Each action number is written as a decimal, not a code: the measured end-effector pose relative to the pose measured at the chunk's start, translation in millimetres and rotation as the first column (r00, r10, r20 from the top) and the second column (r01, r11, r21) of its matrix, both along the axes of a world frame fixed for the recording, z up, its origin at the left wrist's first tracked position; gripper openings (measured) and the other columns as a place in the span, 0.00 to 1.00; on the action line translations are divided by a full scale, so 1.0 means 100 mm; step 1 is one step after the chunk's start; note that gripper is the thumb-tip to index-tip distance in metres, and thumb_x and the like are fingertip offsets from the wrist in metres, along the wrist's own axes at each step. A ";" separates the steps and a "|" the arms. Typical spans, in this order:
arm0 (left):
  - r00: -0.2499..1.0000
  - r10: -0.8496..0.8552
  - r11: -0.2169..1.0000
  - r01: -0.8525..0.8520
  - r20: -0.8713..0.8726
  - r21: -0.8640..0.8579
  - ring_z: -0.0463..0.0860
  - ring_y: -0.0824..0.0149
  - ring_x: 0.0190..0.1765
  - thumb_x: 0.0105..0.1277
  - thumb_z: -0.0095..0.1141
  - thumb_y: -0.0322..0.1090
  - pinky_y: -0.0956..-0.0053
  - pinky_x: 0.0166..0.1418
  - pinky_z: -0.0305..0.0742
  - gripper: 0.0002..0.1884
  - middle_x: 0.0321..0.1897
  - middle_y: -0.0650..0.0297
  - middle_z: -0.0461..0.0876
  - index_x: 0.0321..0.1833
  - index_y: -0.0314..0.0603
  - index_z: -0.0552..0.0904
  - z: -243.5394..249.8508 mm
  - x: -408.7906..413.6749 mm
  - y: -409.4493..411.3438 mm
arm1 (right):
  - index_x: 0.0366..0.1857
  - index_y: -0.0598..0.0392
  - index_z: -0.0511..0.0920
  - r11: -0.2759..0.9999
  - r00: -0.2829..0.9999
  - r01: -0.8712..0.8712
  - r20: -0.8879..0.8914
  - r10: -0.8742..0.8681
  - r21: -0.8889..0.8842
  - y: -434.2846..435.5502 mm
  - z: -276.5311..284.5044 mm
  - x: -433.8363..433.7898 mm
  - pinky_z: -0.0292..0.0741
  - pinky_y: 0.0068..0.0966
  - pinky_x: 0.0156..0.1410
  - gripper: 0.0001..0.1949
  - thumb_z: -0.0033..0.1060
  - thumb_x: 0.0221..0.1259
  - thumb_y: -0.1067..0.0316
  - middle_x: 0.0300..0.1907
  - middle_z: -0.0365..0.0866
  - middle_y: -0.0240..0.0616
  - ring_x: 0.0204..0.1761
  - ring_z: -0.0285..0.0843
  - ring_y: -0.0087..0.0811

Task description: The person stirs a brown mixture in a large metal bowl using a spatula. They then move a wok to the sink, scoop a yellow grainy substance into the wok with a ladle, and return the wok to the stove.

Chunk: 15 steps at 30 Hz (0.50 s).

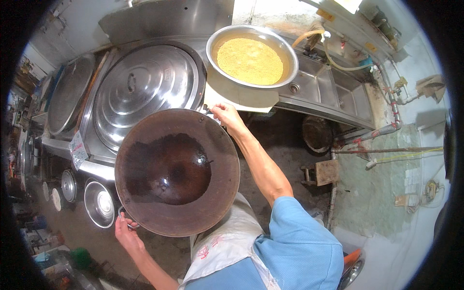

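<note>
A large dark iron wok [174, 217] is held out before my apron, with a dark pool of liquid in its bottom. My left hand [128, 233] grips the metal loop handle [125, 218] at the wok's lower left rim. At the upper right rim, my right hand [226, 116] holds the opposite handle, which its fingers mostly hide. Behind the wok lies a big round stainless steel lid [145, 83] on the stove. Beyond my right hand stands a wide metal basin [214, 59] filled with small yellow beans or grains [250, 59] in liquid.
A double steel sink [315, 81] lies to the right, with a hose [330, 54] above it. Another round lid [70, 98] is at the left. Below the stove are a steel bowl [95, 217] and a pot lid [68, 185]. A small wooden stool [326, 173] stands near the right wall.
</note>
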State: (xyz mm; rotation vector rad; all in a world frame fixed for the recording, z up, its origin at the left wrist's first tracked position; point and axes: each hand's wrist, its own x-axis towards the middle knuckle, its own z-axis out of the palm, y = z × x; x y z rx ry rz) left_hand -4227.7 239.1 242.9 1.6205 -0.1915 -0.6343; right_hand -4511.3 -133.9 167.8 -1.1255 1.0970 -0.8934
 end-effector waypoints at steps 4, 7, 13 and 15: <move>1.000 -0.009 1.000 0.009 0.000 -0.021 0.71 0.79 0.27 0.69 0.50 0.32 0.84 0.33 0.69 0.15 0.25 0.71 0.73 0.54 0.31 0.75 0.02 -0.12 -0.05 | 0.31 0.57 0.81 0.999 0.999 0.001 -0.034 0.000 0.045 -0.02 0.06 -0.12 0.60 0.17 0.25 0.11 0.61 0.56 0.59 0.23 0.75 0.29 0.23 0.65 0.18; 1.000 -0.025 0.999 0.025 -0.019 -0.020 0.71 0.79 0.27 0.69 0.50 0.33 0.84 0.33 0.69 0.15 0.25 0.71 0.73 0.54 0.31 0.75 0.00 -0.17 -0.10 | 0.29 0.58 0.81 0.999 0.999 0.014 -0.046 -0.013 0.033 -0.05 0.01 -0.20 0.62 0.19 0.29 0.11 0.60 0.55 0.60 0.23 0.75 0.29 0.24 0.66 0.20; 0.998 -0.045 0.999 0.045 -0.035 0.001 0.71 0.78 0.27 0.68 0.50 0.34 0.83 0.33 0.68 0.14 0.25 0.70 0.73 0.53 0.33 0.76 0.02 -0.24 -0.24 | 0.27 0.58 0.80 0.996 0.997 0.040 -0.075 -0.034 0.083 -0.05 0.01 -0.42 0.63 0.19 0.30 0.10 0.59 0.54 0.62 0.23 0.75 0.28 0.24 0.66 0.20; 0.998 -0.057 0.998 0.057 -0.028 0.008 0.71 0.78 0.27 0.68 0.50 0.34 0.84 0.33 0.67 0.14 0.25 0.70 0.73 0.52 0.33 0.77 0.00 -0.25 -0.29 | 0.26 0.58 0.80 0.996 0.998 0.035 -0.061 -0.030 0.080 -0.06 -0.04 -0.49 0.62 0.19 0.29 0.09 0.59 0.54 0.62 0.23 0.74 0.28 0.24 0.66 0.19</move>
